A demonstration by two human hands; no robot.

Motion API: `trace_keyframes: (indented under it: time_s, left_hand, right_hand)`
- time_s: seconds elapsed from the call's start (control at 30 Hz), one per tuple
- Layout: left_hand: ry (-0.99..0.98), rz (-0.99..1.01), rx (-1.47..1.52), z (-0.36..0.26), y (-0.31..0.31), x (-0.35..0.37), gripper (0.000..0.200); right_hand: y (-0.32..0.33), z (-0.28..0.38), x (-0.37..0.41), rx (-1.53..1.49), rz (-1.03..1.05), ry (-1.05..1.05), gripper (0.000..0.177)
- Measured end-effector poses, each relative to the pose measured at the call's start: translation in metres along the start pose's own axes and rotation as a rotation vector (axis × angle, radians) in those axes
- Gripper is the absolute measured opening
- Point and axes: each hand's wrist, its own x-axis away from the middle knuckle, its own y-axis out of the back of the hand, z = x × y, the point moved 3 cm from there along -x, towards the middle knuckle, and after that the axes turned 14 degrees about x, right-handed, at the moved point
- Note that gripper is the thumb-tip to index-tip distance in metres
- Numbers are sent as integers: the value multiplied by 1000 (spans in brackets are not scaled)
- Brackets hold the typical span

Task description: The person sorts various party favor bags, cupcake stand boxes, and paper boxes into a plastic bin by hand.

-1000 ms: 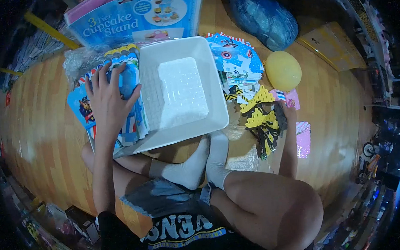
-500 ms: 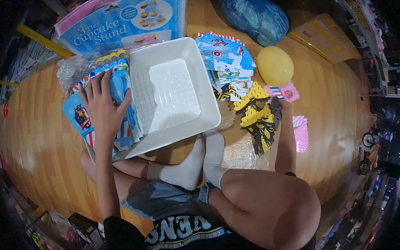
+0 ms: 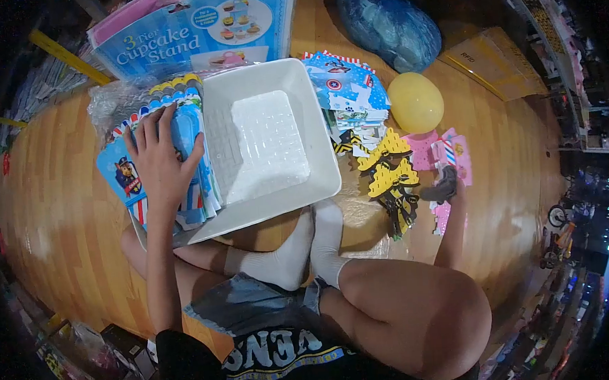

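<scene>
My left hand (image 3: 164, 159) lies with spread fingers on a stack of blue printed cardboard pieces (image 3: 123, 172) at the left side of a white plastic basin (image 3: 320, 148). My right hand (image 3: 448, 182), with something dark grey about its fingers, is at the pink printed pieces (image 3: 422, 152) right of the basin; a striped piece (image 3: 445, 151) is at its fingertips, and its grip is hard to make out. Yellow and black cut-outs (image 3: 392, 176) lie left of that hand. Behind them is a pile of blue printed cards (image 3: 347, 86).
A yellow balloon (image 3: 416, 103) rests behind the pink pieces. Farther back are a blue plastic bag (image 3: 389, 30) and a cardboard box (image 3: 496, 63). A cupcake stand package (image 3: 196, 32) stands behind the basin. My legs (image 3: 405, 308) are folded in front.
My right hand has moved right, away from the yellow and black cut-outs, with the pink and striped pieces now spread at its fingers. My left hand stays on the stack.
</scene>
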Motion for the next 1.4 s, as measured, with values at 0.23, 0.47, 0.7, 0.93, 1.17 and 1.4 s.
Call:
trace_keyframes:
  time_s: [0.23, 0.47, 0.7, 0.93, 1.17, 1.4]
  left_hand:
    - [-16, 13, -3, -1, 2, 0, 53]
    - [7, 9, 8, 4, -1, 2, 54]
    - [1, -63, 106, -3, -1, 0, 52]
    - [141, 225, 1194, -91, 2, 26, 56]
    - [446, 251, 1505, -113, -18, 53, 45]
    - [617, 9, 1660, -118, -34, 68, 59]
  right_hand:
    - [-38, -13, -3, 58, -210, 101, 21]
    - [-58, -9, -2, 392, -717, 355, 20]
    - [-79, 14, 117, -138, -32, 470, 24]
    - [-243, 20, 187, 190, 297, 291, 23]
    - [-344, 41, 238, 700, 333, 559, 29]
    - [-394, 74, 291, 945, 708, 1482, 44]
